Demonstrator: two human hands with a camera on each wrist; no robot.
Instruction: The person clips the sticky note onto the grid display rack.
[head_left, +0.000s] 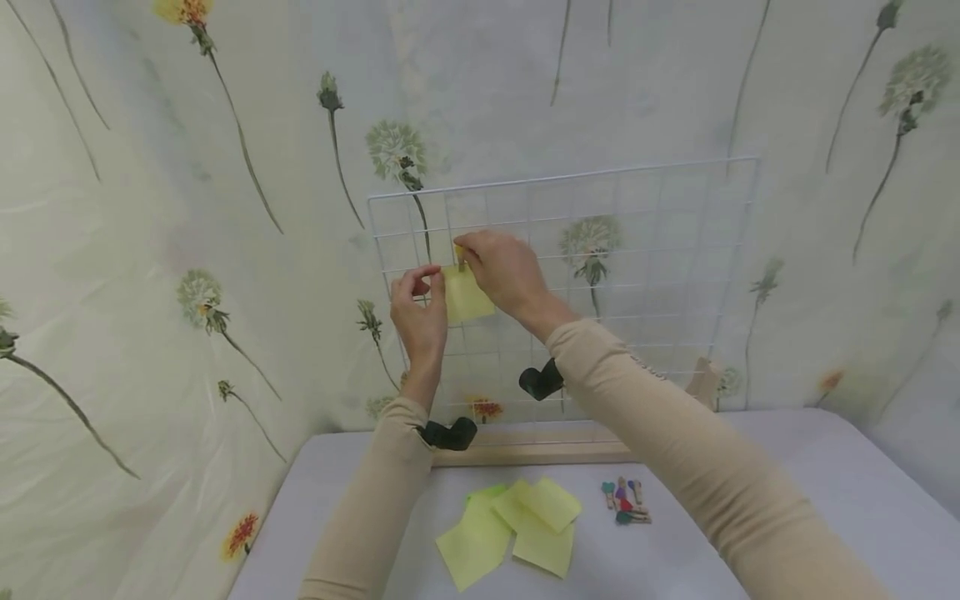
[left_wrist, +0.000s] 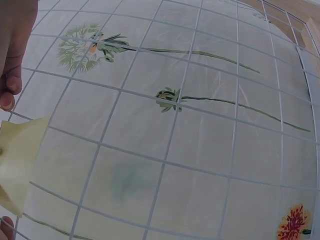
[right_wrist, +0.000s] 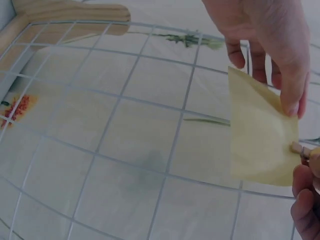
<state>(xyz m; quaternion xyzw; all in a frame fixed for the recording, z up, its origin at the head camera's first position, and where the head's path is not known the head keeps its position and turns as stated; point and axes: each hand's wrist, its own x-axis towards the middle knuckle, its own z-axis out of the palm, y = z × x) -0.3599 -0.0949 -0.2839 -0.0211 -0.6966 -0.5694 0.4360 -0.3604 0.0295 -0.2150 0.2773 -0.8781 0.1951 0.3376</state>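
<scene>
A yellow paper square (head_left: 467, 298) lies against the upper left of a white wire grid (head_left: 637, 287). My left hand (head_left: 420, 315) pinches its left edge between thumb and fingertips. At its top edge, my right hand (head_left: 504, 268) pinches a small wooden clothespin (head_left: 461, 266) with a yellow decoration. In the right wrist view, the clothespin (right_wrist: 299, 149) touches the edge of the paper (right_wrist: 260, 132); whether it clips both paper and wire I cannot tell. The left wrist view catches only part of the right hand (left_wrist: 12, 55) beside the paper (left_wrist: 20, 165).
Several loose yellow-green paper squares (head_left: 480, 542) overlap on the white table (head_left: 360, 517). Right of them lies a cluster of small decorated clothespins (head_left: 625, 502). The grid stands on a wooden base (head_left: 532, 453), with a wooden foot (head_left: 703, 382) at right. Flower-patterned fabric (head_left: 480, 75) hangs behind.
</scene>
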